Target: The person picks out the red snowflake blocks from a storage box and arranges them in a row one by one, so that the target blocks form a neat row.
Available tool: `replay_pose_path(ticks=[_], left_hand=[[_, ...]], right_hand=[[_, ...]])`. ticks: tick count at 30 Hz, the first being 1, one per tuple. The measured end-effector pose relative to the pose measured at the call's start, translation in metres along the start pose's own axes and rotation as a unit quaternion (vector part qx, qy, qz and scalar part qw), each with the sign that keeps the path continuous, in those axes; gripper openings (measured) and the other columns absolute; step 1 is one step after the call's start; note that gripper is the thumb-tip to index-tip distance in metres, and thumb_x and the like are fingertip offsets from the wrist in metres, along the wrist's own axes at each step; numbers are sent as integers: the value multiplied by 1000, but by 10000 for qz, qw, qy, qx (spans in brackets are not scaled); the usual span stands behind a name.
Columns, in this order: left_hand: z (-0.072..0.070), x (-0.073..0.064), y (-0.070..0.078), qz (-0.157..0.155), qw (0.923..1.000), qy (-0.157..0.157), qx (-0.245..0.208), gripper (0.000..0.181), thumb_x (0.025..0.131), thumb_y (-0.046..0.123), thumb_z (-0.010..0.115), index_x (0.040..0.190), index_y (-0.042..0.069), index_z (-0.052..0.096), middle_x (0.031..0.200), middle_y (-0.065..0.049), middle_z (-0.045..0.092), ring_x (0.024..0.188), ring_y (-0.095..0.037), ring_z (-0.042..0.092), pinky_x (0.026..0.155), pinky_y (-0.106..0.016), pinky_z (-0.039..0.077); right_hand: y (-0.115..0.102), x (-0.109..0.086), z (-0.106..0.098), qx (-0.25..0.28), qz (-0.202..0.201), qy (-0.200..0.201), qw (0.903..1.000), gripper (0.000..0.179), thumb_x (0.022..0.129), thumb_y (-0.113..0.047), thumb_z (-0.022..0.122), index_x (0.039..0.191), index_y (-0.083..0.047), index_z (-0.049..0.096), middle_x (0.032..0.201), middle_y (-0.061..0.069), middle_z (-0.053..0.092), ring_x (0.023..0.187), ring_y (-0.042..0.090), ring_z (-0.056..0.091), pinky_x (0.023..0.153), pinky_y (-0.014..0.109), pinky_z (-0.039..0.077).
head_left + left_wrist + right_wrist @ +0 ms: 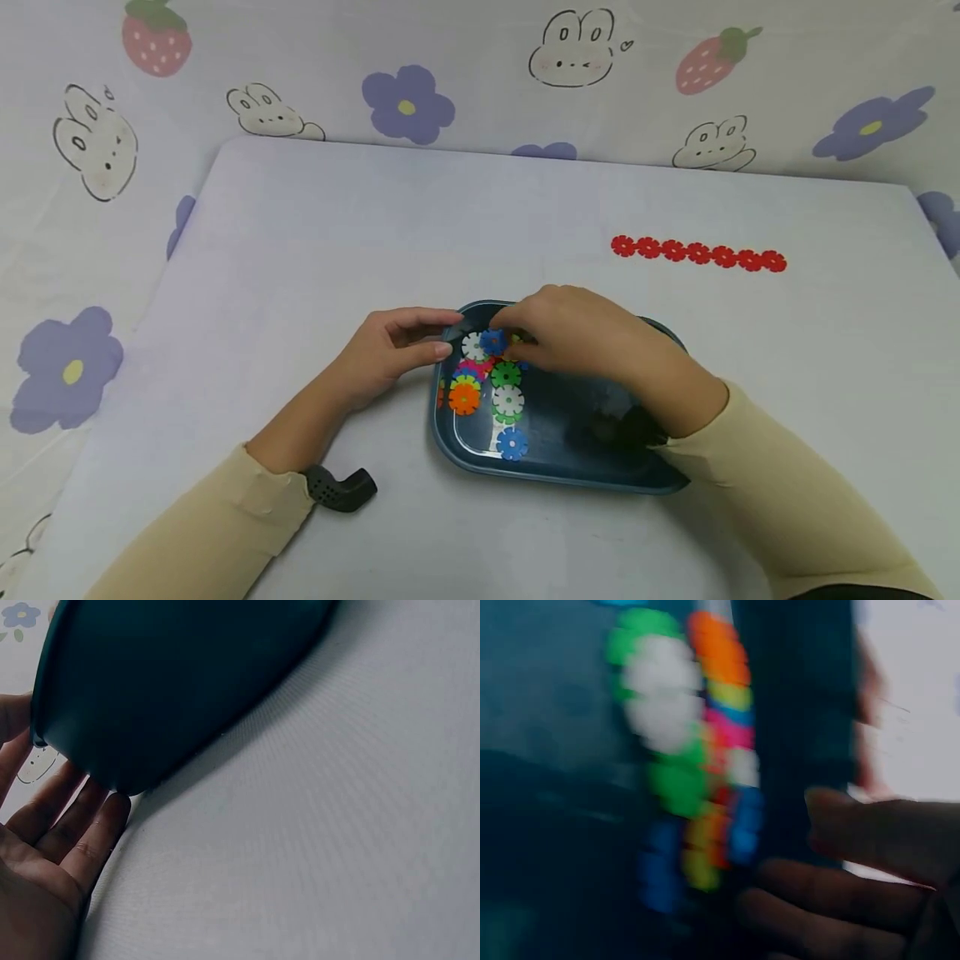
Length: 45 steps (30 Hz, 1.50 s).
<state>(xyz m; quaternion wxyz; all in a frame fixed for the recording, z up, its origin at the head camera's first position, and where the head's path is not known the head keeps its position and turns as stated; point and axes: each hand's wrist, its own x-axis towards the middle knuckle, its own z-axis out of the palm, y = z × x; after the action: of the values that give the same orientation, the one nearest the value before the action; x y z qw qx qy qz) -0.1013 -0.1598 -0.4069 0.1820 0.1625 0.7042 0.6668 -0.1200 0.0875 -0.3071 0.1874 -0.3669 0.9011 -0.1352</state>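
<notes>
A dark teal tray (570, 479) holds a cluster of colourful notched plastic discs at its left part, among them an orange disc (464, 398), a white disc (508, 401), a green disc (506, 374) and a light blue disc (512, 444). My left hand (386, 350) touches the tray's left edge, its fingers fairly straight against the outer wall in the left wrist view. Over the tray, my right hand (570, 333) reaches down beside a blue disc (492, 342). In the right wrist view, its thumb and fingers (847, 889) stand apart with nothing visible between them; the discs there are blurred.
A straight chain of several joined red discs (698, 253) lies behind the tray to the right. A black curved piece (341, 488) sticks out by the left sleeve. The white table (337, 217) is backed by a cloth (480, 75) with rabbits, flowers and strawberries.
</notes>
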Motion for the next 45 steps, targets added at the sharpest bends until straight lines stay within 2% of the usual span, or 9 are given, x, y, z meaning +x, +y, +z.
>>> replay_pose_path(ticks=[3,10,14,20,27,35,39,42,45], left_hand=[[0,0,0,35,10000,-50,-66,38,91,12,69,128,3,64,132,-11,63,113,-24,62,94,-28,53],[0,0,1,1,10000,-16,-35,37,91,13,69,127,4,65,132,-9,63,112,-24,61,93,-27,53],[0,-1,1,22,10000,-10,-26,38,91,13,69,127,3,64,133,-9,62,116,-24,60,96,-27,52],[0,-1,-1,99,9999,-12,-64,36,92,11,68,127,3,64,133,-10,62,116,-24,60,97,-27,51],[0,-2,-2,90,9999,-20,-95,35,92,13,68,126,5,65,132,-8,63,114,-23,61,96,-26,51],[0,-1,-2,133,9999,-55,-49,35,92,13,68,126,5,65,132,-8,63,114,-25,61,95,-27,52],[0,-1,-1,143,9999,-52,-29,35,93,12,67,126,5,65,131,-8,63,114,-25,61,95,-28,52],[0,-1,0,108,9999,-35,-33,35,92,13,68,126,5,65,131,-8,63,114,-24,61,96,-28,52],[0,0,0,56,10000,-18,-43,36,92,13,68,126,5,65,131,-8,63,115,-23,61,97,-28,51]], right_hand=[[-2,6,7,-339,114,-164,9992,32,88,-23,74,118,-11,70,97,2,75,78,16,66,72,32,57],[-6,14,19,-850,273,-375,9953,40,85,-20,77,123,-14,68,104,4,73,91,20,67,84,38,57],[-8,15,22,-1065,194,-403,9933,45,82,-22,80,125,-15,68,103,5,71,91,20,65,82,37,57],[-9,17,26,-1021,106,-476,9936,48,81,-24,81,127,-18,67,103,5,70,91,19,64,77,34,58],[-8,19,31,-725,89,-661,9951,57,80,-28,82,133,-20,62,111,7,67,97,21,65,81,36,58],[-4,20,33,323,70,-1165,9926,67,79,-19,83,140,-24,54,122,5,64,107,20,60,86,37,57],[2,20,32,622,-8,-1317,9893,64,79,-19,83,137,-25,56,103,-2,68,95,15,61,78,30,57],[8,19,31,827,-49,-1280,9883,56,80,-21,82,131,-27,59,82,-5,62,80,14,58,66,27,54],[13,19,29,1053,-155,-1159,9875,49,81,-22,81,126,-26,63,81,-4,60,78,15,55,63,28,51]])
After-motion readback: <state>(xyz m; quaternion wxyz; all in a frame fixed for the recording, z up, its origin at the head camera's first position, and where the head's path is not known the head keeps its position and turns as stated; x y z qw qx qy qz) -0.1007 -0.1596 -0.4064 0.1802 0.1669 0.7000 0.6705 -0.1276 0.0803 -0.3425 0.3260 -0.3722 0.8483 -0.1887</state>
